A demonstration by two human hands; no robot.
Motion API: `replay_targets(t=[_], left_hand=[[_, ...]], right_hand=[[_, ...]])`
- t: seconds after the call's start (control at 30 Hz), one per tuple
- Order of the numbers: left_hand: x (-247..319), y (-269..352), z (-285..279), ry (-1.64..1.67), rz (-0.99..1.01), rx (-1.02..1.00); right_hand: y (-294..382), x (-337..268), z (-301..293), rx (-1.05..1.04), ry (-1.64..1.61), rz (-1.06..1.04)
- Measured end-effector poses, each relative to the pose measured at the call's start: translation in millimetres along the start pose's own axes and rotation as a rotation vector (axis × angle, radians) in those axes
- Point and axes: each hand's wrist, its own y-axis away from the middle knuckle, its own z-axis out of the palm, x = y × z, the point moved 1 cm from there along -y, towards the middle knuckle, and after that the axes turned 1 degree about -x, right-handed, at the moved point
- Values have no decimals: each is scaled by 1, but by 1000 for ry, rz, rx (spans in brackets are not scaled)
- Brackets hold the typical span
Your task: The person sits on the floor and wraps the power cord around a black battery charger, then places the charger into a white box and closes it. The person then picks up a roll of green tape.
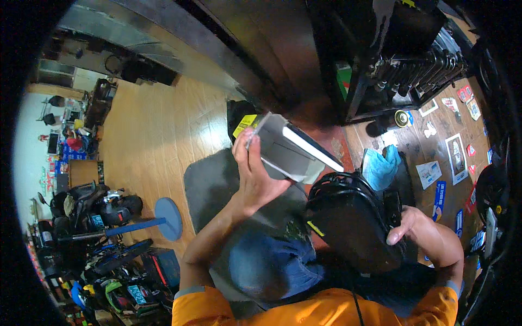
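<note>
My left hand grips the near side of an open box, which is tilted with its opening towards me. The box has a grey inside, a white-edged flap and a yellow label at its far corner. My right hand holds the right edge of a large dark item, its thumb on top. This item lies by my lap and has a small yellow mark; its exact kind is unclear. Black cable loops around its far end. Beside my right fingers is a small black object.
Ahead right, a black rack holds several hand tools near a can. A light-blue cloth lies beyond the cable. Stickers cover brown flooring. Left are a round-based stand and parked motorcycles.
</note>
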Motion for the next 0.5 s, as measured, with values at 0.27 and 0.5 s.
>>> replay_targets(t=[0.27, 0.5], left_hand=[[5, -13, -13, 141, 194, -258], [6, -2, -18, 266, 195, -435]], right_hand=[[10, -31, 58, 102, 286, 50], [-35, -44, 36, 17, 143, -72]])
